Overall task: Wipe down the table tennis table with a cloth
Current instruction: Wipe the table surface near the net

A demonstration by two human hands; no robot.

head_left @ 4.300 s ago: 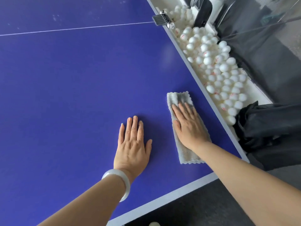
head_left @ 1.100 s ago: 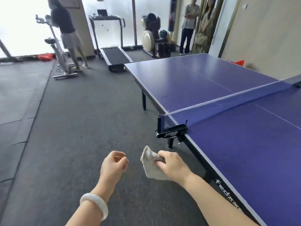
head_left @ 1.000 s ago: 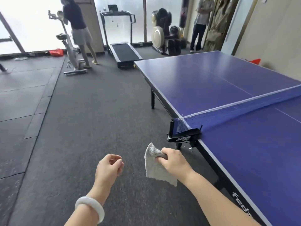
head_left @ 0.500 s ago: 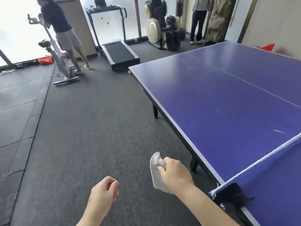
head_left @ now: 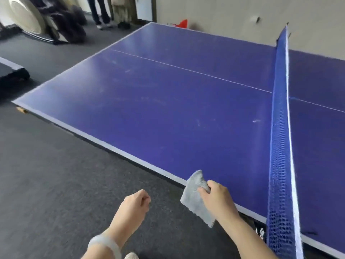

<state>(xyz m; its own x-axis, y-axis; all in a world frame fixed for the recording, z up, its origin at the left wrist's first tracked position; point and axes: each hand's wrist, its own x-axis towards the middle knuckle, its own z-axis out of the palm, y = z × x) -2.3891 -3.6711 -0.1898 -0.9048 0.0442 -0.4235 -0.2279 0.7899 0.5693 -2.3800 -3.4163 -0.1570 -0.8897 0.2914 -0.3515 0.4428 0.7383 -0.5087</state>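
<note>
The blue table tennis table [head_left: 168, 113] fills the middle of the head view, with faint smudges on its surface. My right hand [head_left: 217, 200] grips a folded grey cloth [head_left: 196, 199] in the air, just over the table's near white edge and left of the net. The cloth hangs down from my fingers and does not touch the table. My left hand [head_left: 133, 208] is curled in a loose fist over the carpet, holding nothing. A pale bangle [head_left: 104, 244] sits on its wrist.
The blue net [head_left: 281, 128] runs across the table at the right, its post clamp [head_left: 260, 232] low by my right forearm. Dark carpet [head_left: 56, 174] lies left. A massage chair [head_left: 43, 19] and two people's legs [head_left: 104, 12] stand at the back.
I have walked around to the other half of the table and turned toward it. My right hand with the cloth has come up to the table's edge beside the net.
</note>
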